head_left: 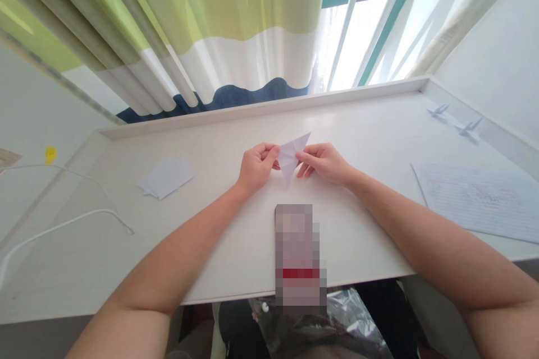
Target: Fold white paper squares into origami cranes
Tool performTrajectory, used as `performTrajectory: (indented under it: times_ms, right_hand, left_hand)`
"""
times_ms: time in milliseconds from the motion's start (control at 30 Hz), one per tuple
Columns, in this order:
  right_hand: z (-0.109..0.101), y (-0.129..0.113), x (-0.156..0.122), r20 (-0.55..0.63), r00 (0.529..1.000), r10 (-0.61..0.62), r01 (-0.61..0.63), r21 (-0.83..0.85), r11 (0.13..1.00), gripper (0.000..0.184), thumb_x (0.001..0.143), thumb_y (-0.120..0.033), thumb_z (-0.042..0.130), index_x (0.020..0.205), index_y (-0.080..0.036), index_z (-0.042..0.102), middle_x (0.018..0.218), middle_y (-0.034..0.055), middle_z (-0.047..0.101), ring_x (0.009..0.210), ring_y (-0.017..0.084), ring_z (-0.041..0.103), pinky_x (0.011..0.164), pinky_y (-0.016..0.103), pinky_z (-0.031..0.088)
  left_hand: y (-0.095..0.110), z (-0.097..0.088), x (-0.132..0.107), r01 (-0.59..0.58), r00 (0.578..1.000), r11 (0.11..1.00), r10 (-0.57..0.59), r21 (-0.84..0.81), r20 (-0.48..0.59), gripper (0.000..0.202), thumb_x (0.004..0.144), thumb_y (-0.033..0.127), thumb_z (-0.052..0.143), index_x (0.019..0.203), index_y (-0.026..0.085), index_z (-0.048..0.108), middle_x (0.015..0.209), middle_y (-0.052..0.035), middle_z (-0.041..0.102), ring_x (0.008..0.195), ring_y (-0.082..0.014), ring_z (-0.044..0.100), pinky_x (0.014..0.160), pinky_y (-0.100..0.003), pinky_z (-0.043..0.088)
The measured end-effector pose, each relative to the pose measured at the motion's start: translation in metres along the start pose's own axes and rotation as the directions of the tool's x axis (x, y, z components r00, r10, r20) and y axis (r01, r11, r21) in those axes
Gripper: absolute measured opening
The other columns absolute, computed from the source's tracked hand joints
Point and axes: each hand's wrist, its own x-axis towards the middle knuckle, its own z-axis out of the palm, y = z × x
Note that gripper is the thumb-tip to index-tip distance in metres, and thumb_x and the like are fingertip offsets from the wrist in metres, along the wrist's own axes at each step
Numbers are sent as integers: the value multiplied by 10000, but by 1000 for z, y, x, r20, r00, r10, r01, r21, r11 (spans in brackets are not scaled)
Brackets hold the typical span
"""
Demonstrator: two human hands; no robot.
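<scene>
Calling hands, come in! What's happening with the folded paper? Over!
Left hand, right hand: both pinching folded white paper, one each side. Paper stack lies apart on desk, left. Nothing blocking.

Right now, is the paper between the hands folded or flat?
Folded: the white paper shows a pointed tip and crease lines.

Legible text: none; lined sheet [480, 202] on worktop [210, 247] carries faint writing, perhaps handwritten, too small to read.

Bright window [362, 39] backlight, overexposed; wide-angle edge distortion.
</scene>
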Motion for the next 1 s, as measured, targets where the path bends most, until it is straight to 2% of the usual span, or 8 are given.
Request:
performTrajectory:
  times_ms: [200,400,500,700,900,1000]
  right_hand:
    - [1,-1,0,11,1000,1,-1,-8,1000,635,791,-775,831,854,-147,771,735,76,783,637,191,780,546,267,597]
    - [6,-1,-1,-20,1000,-19,19,-9,1000,640,802,-800,810,776,-169,705,675,58,745,644,190,774,593,281,616]
    - [7,0,-2,19,1000,-18,18,-8,1000,649,806,-811,797,832,-166,730,695,62,759,659,194,776,601,287,623]
    - [8,3,-1,25,999,-24,24,4,1000,640,834,-805,775,894,-169,747,699,57,767,655,192,775,622,296,625]
    - [12,0,-2,-32,998,-57,57,9,998,642,815,-810,786,862,-171,732,691,37,749,635,170,756,631,297,626]
    - [14,-1,-3,2,999,-41,41,3,999,659,802,-831,778,850,-175,726,702,39,753,652,175,764,634,297,625]
  left_hand:
    - [1,2,-1,-14,1000,1000,13,-19,-21,518,841,669,831,942,165,771,743,-47,788,639,-179,747,623,-296,657]
    - [2,4,-2,-61,993,997,65,52,-95,466,866,628,812,928,168,772,764,-51,792,702,-175,748,575,-255,626]
    - [2,5,-2,-64,991,997,69,53,-117,464,875,630,800,929,170,769,769,-54,794,727,-186,764,567,-253,620]
    - [4,6,-3,-79,989,997,81,23,-124,477,861,638,814,924,167,765,775,-58,798,717,-179,762,563,-248,620]
    - [4,7,-3,-98,985,995,100,21,-144,497,865,661,803,926,170,758,781,-60,800,727,-188,773,559,-253,620]
    - [4,7,-3,-109,980,994,111,18,-166,500,863,668,801,906,172,753,766,-58,795,707,-181,761,558,-252,619]
